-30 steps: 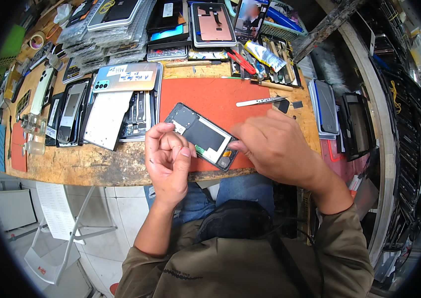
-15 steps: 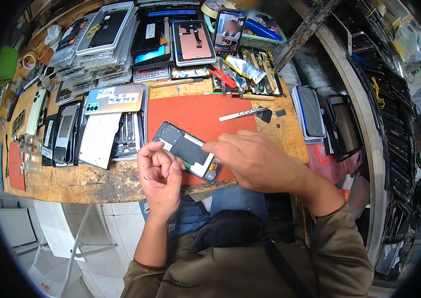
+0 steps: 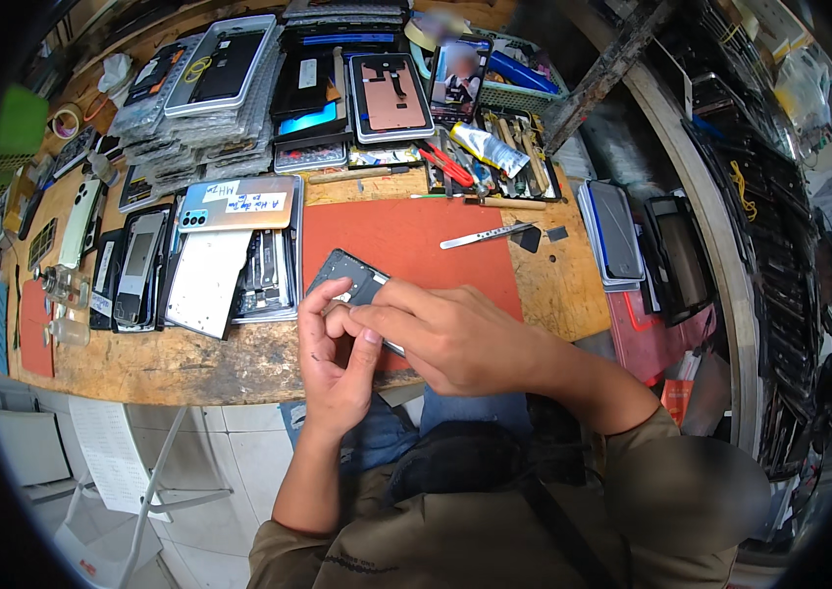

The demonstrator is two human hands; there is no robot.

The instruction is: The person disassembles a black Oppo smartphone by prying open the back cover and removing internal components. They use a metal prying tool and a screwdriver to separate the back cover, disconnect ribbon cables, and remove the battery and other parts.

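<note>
The dark phone frame (image 3: 349, 268) lies over the red mat (image 3: 436, 236), partly hidden. The left hand (image 3: 335, 365) curls at its edge and the right hand (image 3: 453, 336) bends across it, though whether either grasps anything I cannot tell; an uneven push could skid it.

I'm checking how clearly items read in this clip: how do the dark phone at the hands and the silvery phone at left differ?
The dark phone is dull and blackish; the silvery phone is glossy with white labels. The dark phone sits slanted over the red mat; the silvery phone lies crosswise on a pile. The right hand partly hides the dark phone; no hand covers the silvery phone.
</note>
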